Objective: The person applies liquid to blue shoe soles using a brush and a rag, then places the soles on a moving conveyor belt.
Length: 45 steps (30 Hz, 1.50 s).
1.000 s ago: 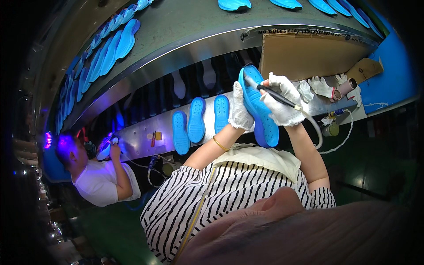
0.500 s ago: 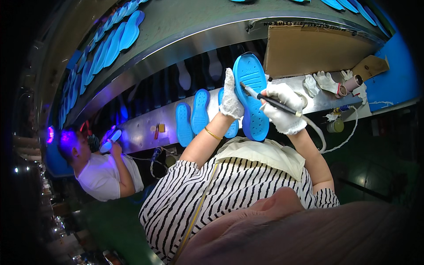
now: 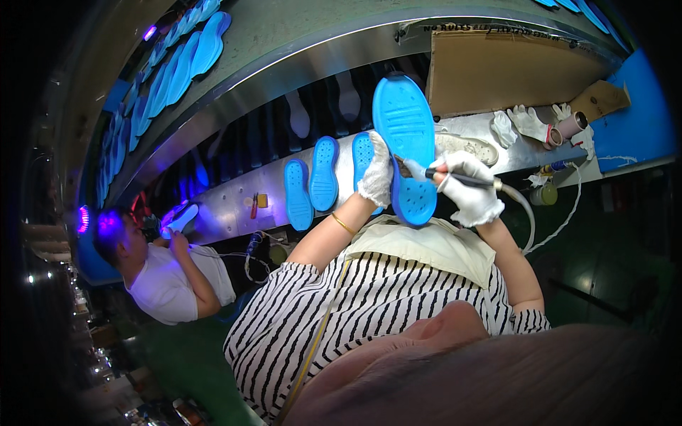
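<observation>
A blue shoe sole (image 3: 403,113) with ridges and small holes is held upright before me. My left hand (image 3: 378,177), in a white glove, grips it by its left edge. My gloved right hand (image 3: 465,190) is closed around a black-handled brush (image 3: 458,177) with a pale hose at its rear end. The brush tip is at the narrow middle of the sole, by its left edge; whether it touches is hard to tell. Beside my left hand, another blue sole (image 3: 362,153) lies partly hidden on the metal bench. Two more blue soles (image 3: 325,174) (image 3: 297,195) lie farther left.
A conveyor belt (image 3: 312,35) carrying blue soles (image 3: 188,57) runs behind the metal bench (image 3: 234,206). Right of me are a pale sole-shaped piece (image 3: 469,148), white gloves (image 3: 527,128), a cylindrical roll (image 3: 570,126) and a cardboard sheet (image 3: 511,78). At left, a co-worker (image 3: 167,277) handles a sole.
The brush has moved down from the sole's upper left to its narrow middle, with my right hand slightly lower. My left hand has shifted lower, and the sole has tilted a little.
</observation>
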Available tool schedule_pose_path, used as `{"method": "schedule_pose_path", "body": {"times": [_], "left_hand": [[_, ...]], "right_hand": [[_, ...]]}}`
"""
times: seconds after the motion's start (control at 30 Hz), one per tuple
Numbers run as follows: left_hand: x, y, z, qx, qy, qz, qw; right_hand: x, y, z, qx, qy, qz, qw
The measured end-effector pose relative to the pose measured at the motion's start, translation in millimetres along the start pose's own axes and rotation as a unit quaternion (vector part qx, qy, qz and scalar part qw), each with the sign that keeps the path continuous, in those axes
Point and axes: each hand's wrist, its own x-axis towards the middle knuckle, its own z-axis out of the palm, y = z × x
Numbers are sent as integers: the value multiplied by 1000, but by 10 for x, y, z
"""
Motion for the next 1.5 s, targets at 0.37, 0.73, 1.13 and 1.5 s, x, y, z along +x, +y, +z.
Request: {"method": "schedule_pose_path", "body": {"times": [0.37,0.73,1.13,1.5], "left_hand": [[382,250,-14,-250,-136,143,948],[384,509,-74,-179,-264,161,934],[374,736,-101,240,-129,59,961],[429,736,149,334,-93,-59,936]], "right_hand": [[130,-146,126,7,-17,-106,994],[99,-35,-5,16,-25,-33,999],[218,-252,-108,59,-165,95,980],[241,-273,-16,-48,-213,-33,975]]}}
